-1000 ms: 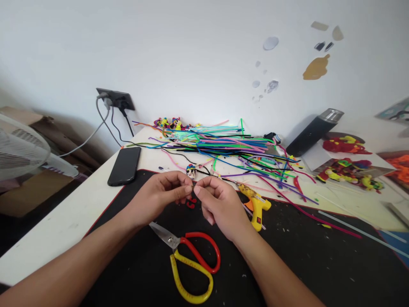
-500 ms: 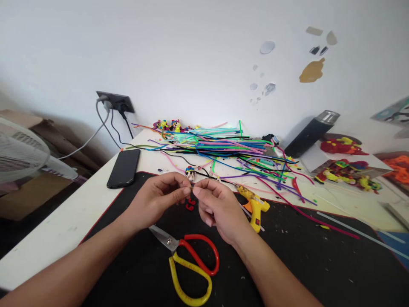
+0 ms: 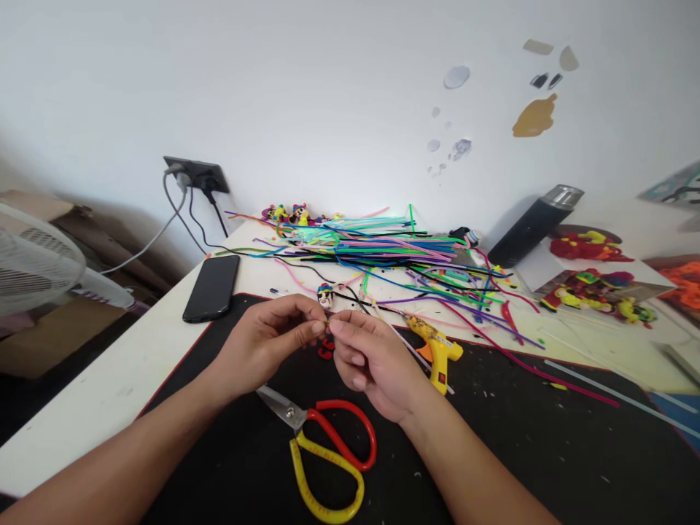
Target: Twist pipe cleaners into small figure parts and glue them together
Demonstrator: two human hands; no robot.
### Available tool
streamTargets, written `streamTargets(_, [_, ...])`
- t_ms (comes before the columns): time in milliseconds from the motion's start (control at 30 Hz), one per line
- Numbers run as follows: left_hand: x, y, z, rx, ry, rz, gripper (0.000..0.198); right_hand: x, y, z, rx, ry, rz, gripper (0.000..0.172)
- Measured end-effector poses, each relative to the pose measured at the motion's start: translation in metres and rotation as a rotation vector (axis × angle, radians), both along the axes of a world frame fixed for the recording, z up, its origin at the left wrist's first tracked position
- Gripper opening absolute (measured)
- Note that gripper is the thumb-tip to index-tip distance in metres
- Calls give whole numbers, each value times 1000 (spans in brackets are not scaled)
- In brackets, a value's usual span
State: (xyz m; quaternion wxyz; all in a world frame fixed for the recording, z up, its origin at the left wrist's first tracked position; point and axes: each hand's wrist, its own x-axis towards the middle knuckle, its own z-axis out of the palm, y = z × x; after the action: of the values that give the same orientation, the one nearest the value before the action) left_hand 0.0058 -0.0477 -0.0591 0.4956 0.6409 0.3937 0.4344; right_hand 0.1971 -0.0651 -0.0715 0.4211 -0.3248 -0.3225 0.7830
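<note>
Thumb and forefinger of my left hand are pinched together, their tips meeting those of my right hand, which is pinched too. Whatever lies between the fingertips is too small and covered to name. Just below the fingertips, small red curled pieces lie on the black mat. A small doll-like head with a blue and yellow top sits just beyond my hands. Scissors with one red and one yellow handle rest on the mat nearer to me. Right of my right hand lies a yellow glue gun.
Pipe cleaners in many colours are heaped along the wall. A black phone lies at the left. A dark flask leans at the back right, near finished figures. A white fan stands off the table's left side.
My hands stay pinched together at nearly the same spot. The right hand's lower fingers have shifted slightly left, and the view has moved a little.
</note>
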Motion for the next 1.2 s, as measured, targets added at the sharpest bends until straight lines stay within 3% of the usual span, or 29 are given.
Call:
streamTargets(267, [-1, -1, 1, -25, -4, -23, 33, 0, -1, 2, -56, 37, 31, 41])
streamTargets(600, [-7, 0, 0, 54, 82, -48, 20, 0, 1, -1, -67, 35, 52, 40])
streamTargets(933, [-7, 0, 6, 55, 100, -64, 23, 0, 0, -2, -76, 40, 54, 38])
streamTargets(1200, [-13, 1, 1, 60, 124, -74, 18, 0, 0, 2, -71, 41, 66, 39])
